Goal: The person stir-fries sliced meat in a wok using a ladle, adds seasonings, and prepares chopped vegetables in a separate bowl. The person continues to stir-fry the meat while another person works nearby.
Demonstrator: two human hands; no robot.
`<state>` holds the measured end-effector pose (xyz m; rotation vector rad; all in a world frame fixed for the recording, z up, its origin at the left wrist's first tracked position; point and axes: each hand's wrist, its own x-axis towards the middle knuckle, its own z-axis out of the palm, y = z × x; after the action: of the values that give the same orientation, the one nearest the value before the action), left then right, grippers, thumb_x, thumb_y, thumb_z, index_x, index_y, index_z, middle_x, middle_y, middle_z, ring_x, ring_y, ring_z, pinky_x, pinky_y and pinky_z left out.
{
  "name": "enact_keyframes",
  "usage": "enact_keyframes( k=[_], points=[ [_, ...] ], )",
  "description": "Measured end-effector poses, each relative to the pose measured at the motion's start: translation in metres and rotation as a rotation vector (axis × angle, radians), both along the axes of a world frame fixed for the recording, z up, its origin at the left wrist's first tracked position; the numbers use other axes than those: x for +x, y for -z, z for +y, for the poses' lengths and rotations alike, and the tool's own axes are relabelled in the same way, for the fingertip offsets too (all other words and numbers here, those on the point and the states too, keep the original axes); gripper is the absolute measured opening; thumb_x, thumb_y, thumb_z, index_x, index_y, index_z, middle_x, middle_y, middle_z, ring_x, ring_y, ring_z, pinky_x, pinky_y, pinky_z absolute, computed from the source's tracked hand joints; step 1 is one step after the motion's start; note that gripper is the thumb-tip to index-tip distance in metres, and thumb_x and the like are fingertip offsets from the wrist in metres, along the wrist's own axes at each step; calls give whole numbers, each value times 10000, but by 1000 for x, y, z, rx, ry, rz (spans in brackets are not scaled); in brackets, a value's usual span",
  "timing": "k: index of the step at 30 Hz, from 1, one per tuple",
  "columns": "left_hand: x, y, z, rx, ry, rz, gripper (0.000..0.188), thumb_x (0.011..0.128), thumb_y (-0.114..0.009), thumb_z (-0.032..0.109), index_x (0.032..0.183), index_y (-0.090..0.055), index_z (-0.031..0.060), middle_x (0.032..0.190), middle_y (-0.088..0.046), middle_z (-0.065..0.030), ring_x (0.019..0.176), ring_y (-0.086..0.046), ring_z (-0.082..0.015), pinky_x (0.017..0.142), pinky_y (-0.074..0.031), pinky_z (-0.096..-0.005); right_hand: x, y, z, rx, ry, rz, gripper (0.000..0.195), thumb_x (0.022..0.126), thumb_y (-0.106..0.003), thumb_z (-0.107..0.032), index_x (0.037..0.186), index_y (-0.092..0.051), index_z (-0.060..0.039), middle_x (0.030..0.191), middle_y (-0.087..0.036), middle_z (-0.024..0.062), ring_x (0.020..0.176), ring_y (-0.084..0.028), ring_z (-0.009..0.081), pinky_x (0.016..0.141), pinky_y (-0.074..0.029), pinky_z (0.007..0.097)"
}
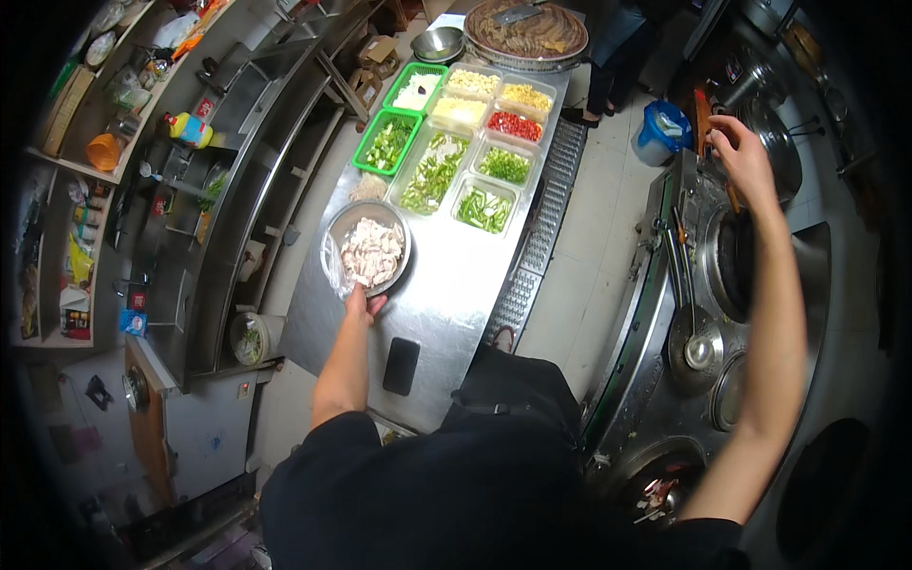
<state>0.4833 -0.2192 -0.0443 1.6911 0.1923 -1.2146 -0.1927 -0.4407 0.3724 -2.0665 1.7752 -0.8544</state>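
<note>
My left hand grips the near rim of a round metal bowl at the steel table's left edge. Pale sliced meat fills the bowl, and a clear plastic bag hangs over its left side. My right hand is raised over the far part of the stove, its fingers curled; whether a small thing is between them cannot be told. Beyond the bowl stand clear tubs of chopped green vegetables and chopped red chillies, beside a green basket of cut greens.
A black phone lies on the steel table. On the stove at right, a ladle rests in a perforated strainer. A blue-lined bucket stands on the floor near another person's legs. Steel sinks line the left.
</note>
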Motion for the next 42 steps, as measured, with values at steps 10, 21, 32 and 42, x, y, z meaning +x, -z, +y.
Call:
enact_keyframes(
  k=[10, 21, 32, 42],
  points=[
    [-85, -20, 116, 14, -287, -139, 209, 1022, -524, 329, 1092, -543, 133, 785, -531, 6, 534, -456, -83, 416, -340, -234, 24, -42, 310, 995, 100, 77, 191, 955, -698, -175, 1069, -772, -40, 941, -774, 104, 883, -701, 164, 831, -571, 342],
    [-257, -152, -76, -179, 1547, -538, 345, 922, -590, 337, 893, -745, 31, 862, -738, -213, 814, -737, -273, 746, -565, -414, 62, 157, 15, 621, -1053, 769, 347, 922, -628, -300, 1149, -683, -43, 944, -734, 186, 872, -712, 400, 775, -575, 495],
    [-341, -89, 227, 646, 1312, 277, 302, 985, -569, 297, 906, -756, 74, 778, -750, -86, 617, -694, -211, 577, -555, -374, -190, 280, 46, 1825, -419, 327, 222, 880, -634, -218, 983, -719, -40, 798, -690, 88, 729, -671, 227, 698, -559, 419],
    [-406, -140, 277, 637, 1177, 342, 277, 971, -582, 279, 926, -754, 67, 785, -751, -90, 623, -696, -210, 575, -554, -372, -177, 281, 53, 1624, -269, 290, 235, 899, -631, -182, 1060, -695, -22, 874, -700, 94, 786, -678, 226, 740, -559, 403]
  ],
)
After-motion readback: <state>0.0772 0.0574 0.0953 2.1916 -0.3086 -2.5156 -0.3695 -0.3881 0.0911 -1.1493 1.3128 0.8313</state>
